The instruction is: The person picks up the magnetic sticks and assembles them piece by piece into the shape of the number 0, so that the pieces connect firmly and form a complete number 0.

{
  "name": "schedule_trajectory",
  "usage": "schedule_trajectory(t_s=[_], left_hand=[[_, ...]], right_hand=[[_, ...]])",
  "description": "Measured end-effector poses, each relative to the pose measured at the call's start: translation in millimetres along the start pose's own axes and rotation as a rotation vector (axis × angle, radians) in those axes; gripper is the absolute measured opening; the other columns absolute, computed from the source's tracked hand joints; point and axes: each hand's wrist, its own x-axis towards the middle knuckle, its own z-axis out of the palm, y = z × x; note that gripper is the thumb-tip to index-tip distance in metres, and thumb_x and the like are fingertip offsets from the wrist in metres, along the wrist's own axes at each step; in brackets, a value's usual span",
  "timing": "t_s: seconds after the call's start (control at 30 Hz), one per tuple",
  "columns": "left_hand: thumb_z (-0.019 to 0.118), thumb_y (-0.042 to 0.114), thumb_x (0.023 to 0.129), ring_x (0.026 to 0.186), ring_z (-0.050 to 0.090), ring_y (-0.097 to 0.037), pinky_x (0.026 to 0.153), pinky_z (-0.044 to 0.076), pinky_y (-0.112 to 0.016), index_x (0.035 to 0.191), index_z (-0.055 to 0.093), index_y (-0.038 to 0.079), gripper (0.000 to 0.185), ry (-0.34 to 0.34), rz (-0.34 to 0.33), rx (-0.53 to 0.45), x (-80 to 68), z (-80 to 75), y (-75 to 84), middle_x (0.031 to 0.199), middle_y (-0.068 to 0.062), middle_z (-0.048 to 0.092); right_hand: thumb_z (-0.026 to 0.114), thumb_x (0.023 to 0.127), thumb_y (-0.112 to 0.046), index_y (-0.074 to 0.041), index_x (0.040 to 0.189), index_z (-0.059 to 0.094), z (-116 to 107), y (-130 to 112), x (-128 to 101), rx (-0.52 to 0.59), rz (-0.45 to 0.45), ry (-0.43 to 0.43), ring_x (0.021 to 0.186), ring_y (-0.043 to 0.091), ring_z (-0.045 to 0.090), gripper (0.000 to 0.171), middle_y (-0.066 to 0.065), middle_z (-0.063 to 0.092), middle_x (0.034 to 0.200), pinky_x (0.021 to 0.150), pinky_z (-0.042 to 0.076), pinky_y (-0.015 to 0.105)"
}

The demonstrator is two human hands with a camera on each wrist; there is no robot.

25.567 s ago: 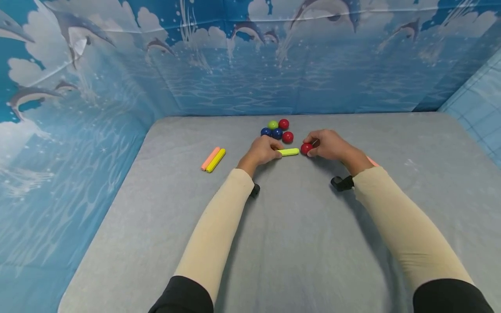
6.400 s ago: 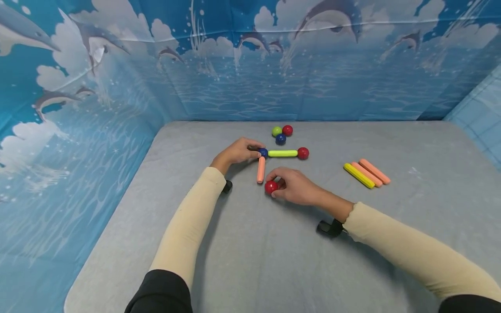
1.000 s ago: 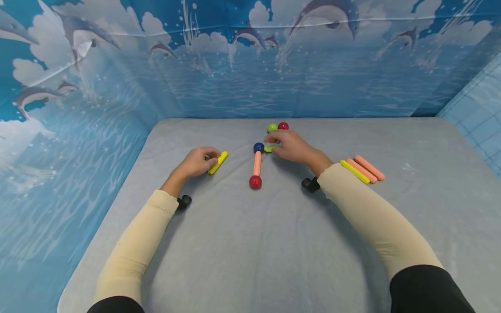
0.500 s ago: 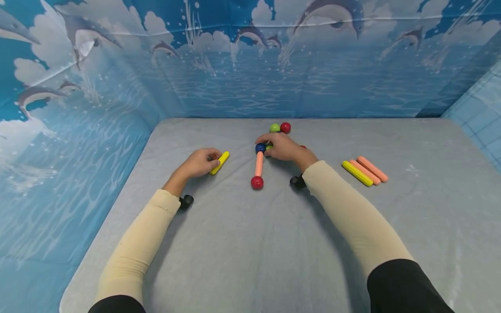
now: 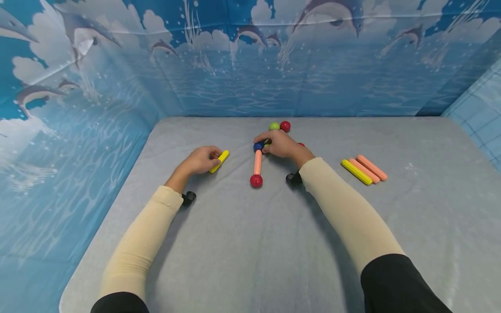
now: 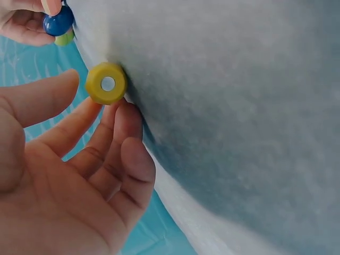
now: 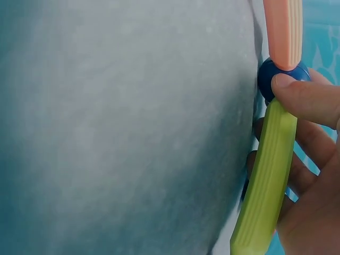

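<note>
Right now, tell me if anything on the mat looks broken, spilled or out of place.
Nothing stands out. The sticks and balls look whole: the right hand holds the blue ball joining the pink stick and green stick; the left hand touches a yellow stick.

Open grey mat (image 5: 242, 243) in front of both hands, backdrop walls (image 5: 117, 108) closing left and rear, two balls (image 5: 279, 126) behind the right hand (image 5: 279, 145), three sticks (image 5: 364, 168) lying to its right.

Since a second ago your right hand (image 5: 282, 146) has slid left onto the blue ball (image 5: 258, 147), thumb pressed to it and fingers round the green stick (image 7: 265, 180). Your left hand (image 5: 199, 161) has closed in on the yellow stick (image 5: 219, 161), fingertips now touching it.
</note>
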Motion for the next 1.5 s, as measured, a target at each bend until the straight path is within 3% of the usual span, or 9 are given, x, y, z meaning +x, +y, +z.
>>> schedule_trajectory(t_s=[0.5,0.87,1.13,1.37,1.5], left_hand=[[0.055,0.017,0.1,0.117,0.058,-0.03,0.096,0.05,-0.043,0.141,0.053,0.008,0.042,-0.009,-0.083,0.002,5.3,-2.4,6.4,0.135,-0.016,0.059],[0.066,0.019,0.094,0.111,0.061,-0.029,0.087,0.053,-0.037,0.134,0.058,0.007,0.043,-0.011,-0.078,-0.03,7.3,3.8,13.5,0.131,-0.016,0.06],[0.067,0.018,0.093,0.106,0.06,-0.028,0.084,0.053,-0.036,0.134,0.057,0.005,0.043,0.005,-0.067,-0.056,-3.6,7.5,7.8,0.126,-0.017,0.06],[0.051,0.021,0.102,0.118,0.057,-0.03,0.097,0.05,-0.043,0.138,0.055,0.007,0.039,0.016,-0.079,-0.035,-10.7,11.8,7.6,0.136,-0.016,0.057],[0.053,0.019,0.101,0.113,0.06,-0.028,0.091,0.052,-0.039,0.136,0.057,0.008,0.037,0.023,-0.083,-0.02,-8.6,13.1,12.2,0.133,-0.015,0.06]], right_hand=[[0.065,0.094,-0.006,-0.02,0.132,0.065,3.6,-1.8,2.9,0.045,0.028,-0.013,0.12,0.026,0.056,0.041,0.008,0.059,0.14,0.098,0.053,0.042],[0.065,0.094,-0.009,-0.022,0.135,0.063,0.8,3.8,0.8,0.009,0.045,0.002,0.122,0.026,0.053,0.042,0.009,0.057,0.141,0.102,0.051,0.044],[0.064,0.095,-0.009,-0.022,0.133,0.064,5.3,-0.8,3.5,0.01,0.026,-0.002,0.119,0.025,0.055,0.041,0.008,0.059,0.14,0.1,0.051,0.044],[0.065,0.094,-0.008,-0.021,0.133,0.064,7.8,-5.0,4.3,0.013,0.017,0.002,0.119,0.025,0.054,0.041,0.007,0.058,0.14,0.1,0.052,0.043],[0.065,0.094,-0.007,-0.019,0.133,0.064,4.6,-4.6,2.5,0.005,0.025,0.007,0.12,0.027,0.054,0.041,0.008,0.058,0.141,0.101,0.051,0.044]])
